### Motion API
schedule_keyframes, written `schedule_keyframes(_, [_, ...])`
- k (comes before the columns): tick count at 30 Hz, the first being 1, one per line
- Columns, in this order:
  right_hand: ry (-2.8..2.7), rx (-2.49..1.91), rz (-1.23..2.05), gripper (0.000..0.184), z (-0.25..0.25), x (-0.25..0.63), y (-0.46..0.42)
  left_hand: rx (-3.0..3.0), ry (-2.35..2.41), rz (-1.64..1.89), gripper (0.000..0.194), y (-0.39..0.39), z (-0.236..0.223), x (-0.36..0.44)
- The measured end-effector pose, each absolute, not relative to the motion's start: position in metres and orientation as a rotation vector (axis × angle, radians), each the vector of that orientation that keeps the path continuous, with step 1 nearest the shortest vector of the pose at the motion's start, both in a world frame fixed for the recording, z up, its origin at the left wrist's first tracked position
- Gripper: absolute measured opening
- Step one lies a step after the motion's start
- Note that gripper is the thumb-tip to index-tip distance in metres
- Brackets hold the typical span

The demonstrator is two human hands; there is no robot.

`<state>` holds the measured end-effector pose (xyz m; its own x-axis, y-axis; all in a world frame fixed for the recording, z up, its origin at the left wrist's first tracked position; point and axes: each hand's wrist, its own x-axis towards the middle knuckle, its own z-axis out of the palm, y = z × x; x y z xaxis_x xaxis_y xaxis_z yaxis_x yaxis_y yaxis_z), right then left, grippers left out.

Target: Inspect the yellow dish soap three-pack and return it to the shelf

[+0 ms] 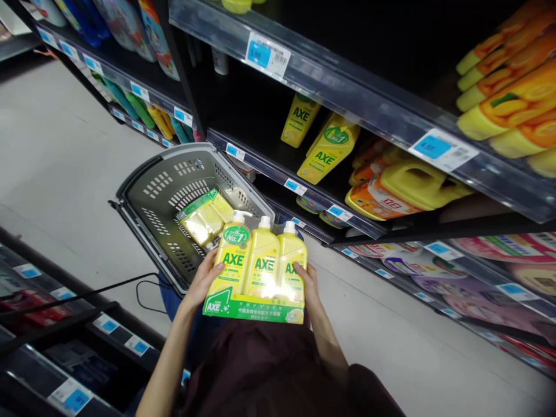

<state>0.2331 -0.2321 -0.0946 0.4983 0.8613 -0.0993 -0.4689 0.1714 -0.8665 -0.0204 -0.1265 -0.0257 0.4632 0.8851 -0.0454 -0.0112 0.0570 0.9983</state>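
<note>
Three-bottle pack (254,289) looked like smooth, glossy plastic, glare whitening its wrap. Second pack (208,219) in basket (176,154) shone likewise; basket looked dull, hard plastic. Shelf strip (343,95) appeared clear, shiny plastic; price tag (267,55) papery. Floor (78,156) looked smooth. Garment (256,365) was matt cloth.

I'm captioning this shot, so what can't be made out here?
In the head view:
Back of the held pack: turned away.
Some fingers of the left hand and right hand: behind it.
Part of the yellow pack in the basket: behind the held pack.
Fine print on the price tags: too small.
Top-right bottles: cut off by the picture's edge.
</note>
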Motion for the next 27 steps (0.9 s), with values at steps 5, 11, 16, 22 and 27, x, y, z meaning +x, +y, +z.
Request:
schedule_keyframes(5, [-0.438,-0.953,1.017,0.035,-0.101,0.235,-0.219,1.437,0.840,0.866,0.067,-0.117,-0.033,-0.025])
schedule_keyframes(11, [-0.482,-0.971,1.005,0.031,-0.096,0.237,-0.211,1.521,0.855,0.887,0.069,-0.108,-0.033,-0.029])
schedule_keyframes(16, [-0.658,-1.050,0.902,0.029,-0.097,0.242,-0.204,1.499,0.868,0.899,0.068,-0.099,-0.038,-0.035])
schedule_keyframes(22, [-0.807,-1.132,0.777,0.034,-0.092,0.243,-0.195,1.494,0.841,0.913,0.062,-0.089,-0.038,-0.038])
schedule_keyframes(27, [-0.846,-1.182,0.689,0.040,-0.090,0.244,-0.187,1.482,0.835,0.947,0.061,-0.086,-0.033,-0.038])
